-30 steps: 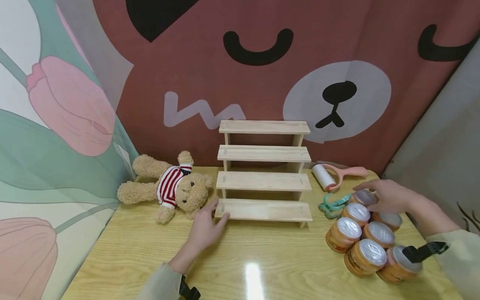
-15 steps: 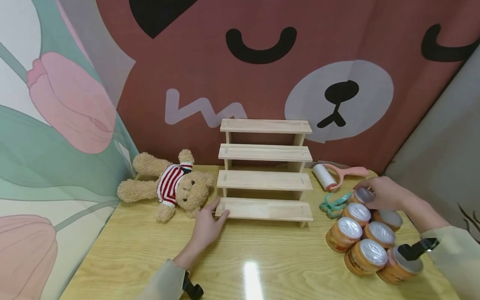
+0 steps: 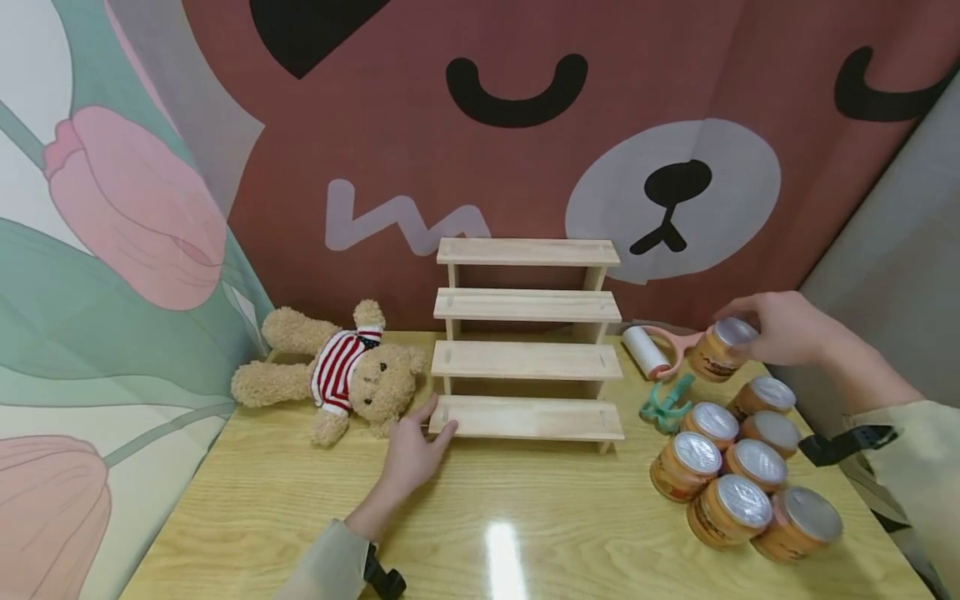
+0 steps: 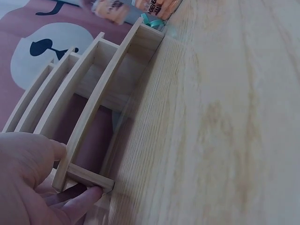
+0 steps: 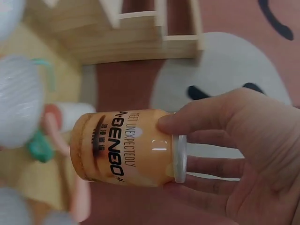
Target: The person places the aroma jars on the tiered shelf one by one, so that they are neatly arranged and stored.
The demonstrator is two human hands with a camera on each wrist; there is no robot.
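My right hand grips an orange can by its silver-lidded top, raised off the table at the right. In the right wrist view the can lies sideways across the picture, black lettering on its side, thumb and fingers round its lid end. A four-step wooden display rack stands in the middle of the table. At its lower left corner my left hand holds the end of the lowest step; the left wrist view shows thumb and fingers about the step's end.
Several more orange cans stand grouped at the table's right. Behind them lie teal-handled scissors and a pink lint roller. A teddy bear in a striped shirt lies left of the rack. A printed curtain hangs behind.
My right hand has lifted one can from the back of the group, up and away from the other cans. My left hand stays at the rack's corner.
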